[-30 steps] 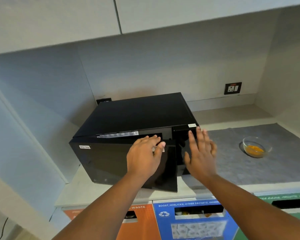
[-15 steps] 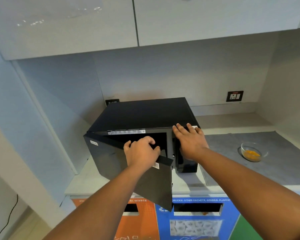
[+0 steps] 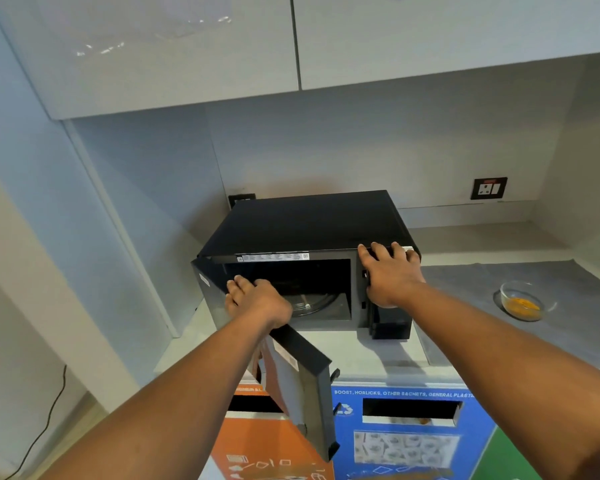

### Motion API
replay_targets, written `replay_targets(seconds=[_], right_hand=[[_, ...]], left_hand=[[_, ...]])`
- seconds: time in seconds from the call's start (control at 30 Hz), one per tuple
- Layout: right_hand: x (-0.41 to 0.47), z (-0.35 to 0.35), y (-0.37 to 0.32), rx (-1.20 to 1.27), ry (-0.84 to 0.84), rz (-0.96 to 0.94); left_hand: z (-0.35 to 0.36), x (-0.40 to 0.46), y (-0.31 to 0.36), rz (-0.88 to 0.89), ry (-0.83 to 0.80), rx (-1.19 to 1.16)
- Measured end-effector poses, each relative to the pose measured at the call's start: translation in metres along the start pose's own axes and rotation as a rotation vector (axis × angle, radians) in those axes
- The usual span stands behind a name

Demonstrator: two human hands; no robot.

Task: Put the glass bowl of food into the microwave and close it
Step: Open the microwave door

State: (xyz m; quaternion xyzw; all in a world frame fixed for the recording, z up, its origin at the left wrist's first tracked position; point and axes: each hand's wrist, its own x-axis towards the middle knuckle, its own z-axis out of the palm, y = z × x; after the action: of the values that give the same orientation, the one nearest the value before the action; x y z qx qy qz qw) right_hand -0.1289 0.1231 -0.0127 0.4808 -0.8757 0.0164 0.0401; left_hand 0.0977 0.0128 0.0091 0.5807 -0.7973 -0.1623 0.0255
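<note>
A black microwave (image 3: 312, 220) stands on the counter with its door (image 3: 302, 386) swung wide toward me. My left hand (image 3: 257, 301) grips the door's top edge. Pressed flat on the microwave's top right corner, over the control panel, is my right hand (image 3: 388, 275). The glass turntable (image 3: 312, 303) shows inside the dark cavity, which holds nothing else. A small glass bowl (image 3: 522, 301) with orange food sits on the grey mat (image 3: 568, 327) to the right, apart from both hands.
White wall cabinets (image 3: 291, 46) hang overhead. A wall socket (image 3: 488, 188) is at the back right. Below the counter edge are orange (image 3: 257, 445), blue (image 3: 409, 438) and green waste-bin fronts. A wall panel closes off the left side.
The microwave door has swung from nearly closed to wide open, pulled by my left hand. My right hand moved up from in front of the control panel onto the microwave's top right corner.
</note>
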Motion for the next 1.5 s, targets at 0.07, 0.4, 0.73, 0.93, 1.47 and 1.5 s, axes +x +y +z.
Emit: replay_targets(seconds=[0.07,0.4,0.73,0.93,1.47,1.5], right_hand=[[0.002,-0.003,-0.004,-0.018,-0.024,0.013],[0.009,-0.003,-0.027,-0.041,-0.074,0.067],[0.013,0.007,-0.036,-0.04,0.014,0.02],[0.011,0.007,-0.034,-0.064,0.019,0.008],[0.009,0.003,-0.033,-0.076,-0.005,0.001],[0.01,0.005,-0.032,-0.081,-0.004,0.001]], left_hand=[[-0.004,0.007,-0.011,-0.03,0.009,0.014],[-0.017,0.032,-0.056,-0.046,0.022,0.184],[-0.014,0.036,-0.096,0.104,0.151,0.452],[-0.021,0.035,-0.121,0.195,0.197,0.499],[-0.027,0.043,-0.165,0.396,0.285,0.458],[-0.026,0.044,-0.166,0.395,0.289,0.455]])
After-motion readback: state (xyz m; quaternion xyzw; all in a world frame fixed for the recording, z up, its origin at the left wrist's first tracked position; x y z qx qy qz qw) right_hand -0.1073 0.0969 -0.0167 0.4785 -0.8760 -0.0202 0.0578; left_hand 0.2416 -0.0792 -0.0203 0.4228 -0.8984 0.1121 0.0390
